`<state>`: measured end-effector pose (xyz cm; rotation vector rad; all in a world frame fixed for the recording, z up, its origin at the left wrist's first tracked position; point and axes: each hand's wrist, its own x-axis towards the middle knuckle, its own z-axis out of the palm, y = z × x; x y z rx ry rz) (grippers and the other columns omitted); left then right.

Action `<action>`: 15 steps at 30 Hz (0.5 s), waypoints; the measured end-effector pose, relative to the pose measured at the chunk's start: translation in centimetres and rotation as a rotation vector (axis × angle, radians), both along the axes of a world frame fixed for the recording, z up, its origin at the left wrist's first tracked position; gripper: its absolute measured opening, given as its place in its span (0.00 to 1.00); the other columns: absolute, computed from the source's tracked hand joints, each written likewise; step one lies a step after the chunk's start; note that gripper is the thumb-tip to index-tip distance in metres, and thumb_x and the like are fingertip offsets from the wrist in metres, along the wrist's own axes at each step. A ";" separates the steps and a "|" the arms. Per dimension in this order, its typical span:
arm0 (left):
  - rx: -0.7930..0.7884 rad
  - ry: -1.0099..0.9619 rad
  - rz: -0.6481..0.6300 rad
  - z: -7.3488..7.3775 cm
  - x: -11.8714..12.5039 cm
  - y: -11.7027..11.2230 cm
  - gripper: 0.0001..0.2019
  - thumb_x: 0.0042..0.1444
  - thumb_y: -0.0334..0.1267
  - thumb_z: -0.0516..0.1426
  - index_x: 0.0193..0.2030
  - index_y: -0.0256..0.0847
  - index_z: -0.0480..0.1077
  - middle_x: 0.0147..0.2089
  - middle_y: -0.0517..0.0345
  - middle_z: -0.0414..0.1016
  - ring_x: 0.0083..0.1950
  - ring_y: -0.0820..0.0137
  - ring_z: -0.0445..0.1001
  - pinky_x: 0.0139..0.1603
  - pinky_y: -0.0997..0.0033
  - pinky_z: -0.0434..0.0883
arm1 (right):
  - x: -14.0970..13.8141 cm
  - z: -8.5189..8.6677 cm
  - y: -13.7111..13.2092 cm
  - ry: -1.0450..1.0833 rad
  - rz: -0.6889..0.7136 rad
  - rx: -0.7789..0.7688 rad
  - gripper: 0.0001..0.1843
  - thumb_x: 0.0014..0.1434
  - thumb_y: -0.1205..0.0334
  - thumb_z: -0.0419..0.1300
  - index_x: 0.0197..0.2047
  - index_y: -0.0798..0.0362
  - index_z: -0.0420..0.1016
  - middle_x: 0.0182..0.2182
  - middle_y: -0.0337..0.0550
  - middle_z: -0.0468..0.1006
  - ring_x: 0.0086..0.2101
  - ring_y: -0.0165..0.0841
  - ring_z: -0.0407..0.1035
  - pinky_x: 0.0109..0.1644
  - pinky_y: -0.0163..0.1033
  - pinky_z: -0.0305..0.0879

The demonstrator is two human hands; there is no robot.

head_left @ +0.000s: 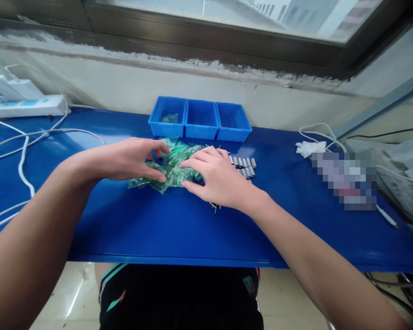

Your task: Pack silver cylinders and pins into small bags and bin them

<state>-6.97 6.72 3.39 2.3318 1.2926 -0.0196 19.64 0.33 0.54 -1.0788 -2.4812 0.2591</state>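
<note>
A pile of small green-tinted clear plastic bags lies on the blue table; what the bags contain is too small to make out. At the pile's left side is my left hand, its thumb and fingers spread apart in a curve. Over the right side of the pile, my right hand reaches with its fingers apart and palm down. Just beyond that hand sit several short silver-grey cylinders in rows. Thin gold-coloured pins poke out beneath the right hand, which partly hides them.
Three joined blue bins stand behind the pile, the left one with a green bag inside. White cables and a power strip occupy the left. At right lie a crumpled tissue, a blurred-out item and a white pen.
</note>
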 end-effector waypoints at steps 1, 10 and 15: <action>0.017 -0.011 -0.003 -0.2 0.0 0.1 0.38 0.52 0.62 0.68 0.68 0.49 0.71 0.60 0.50 0.81 0.53 0.53 0.80 0.46 0.65 0.74 | 0.0 0.0 0.0 -0.006 -0.006 -0.001 0.15 0.72 0.57 0.64 0.58 0.51 0.81 0.55 0.48 0.83 0.59 0.49 0.69 0.62 0.55 0.54; 0.036 0.013 0.154 0.9 -1.4 -0.7 0.46 0.58 0.66 0.67 0.77 0.45 0.62 0.60 0.45 0.80 0.50 0.56 0.82 0.41 0.71 0.75 | -0.2 -0.1 0.0 -0.017 -0.059 -0.006 0.14 0.73 0.60 0.64 0.59 0.50 0.80 0.54 0.47 0.84 0.58 0.47 0.69 0.63 0.55 0.54; -0.076 0.016 0.172 1.0 -2.9 -0.8 0.47 0.54 0.59 0.71 0.77 0.48 0.62 0.57 0.51 0.82 0.46 0.60 0.82 0.38 0.75 0.73 | -0.3 -0.3 0.0 0.003 -0.103 0.005 0.11 0.74 0.62 0.61 0.56 0.50 0.81 0.53 0.46 0.84 0.57 0.46 0.70 0.65 0.57 0.51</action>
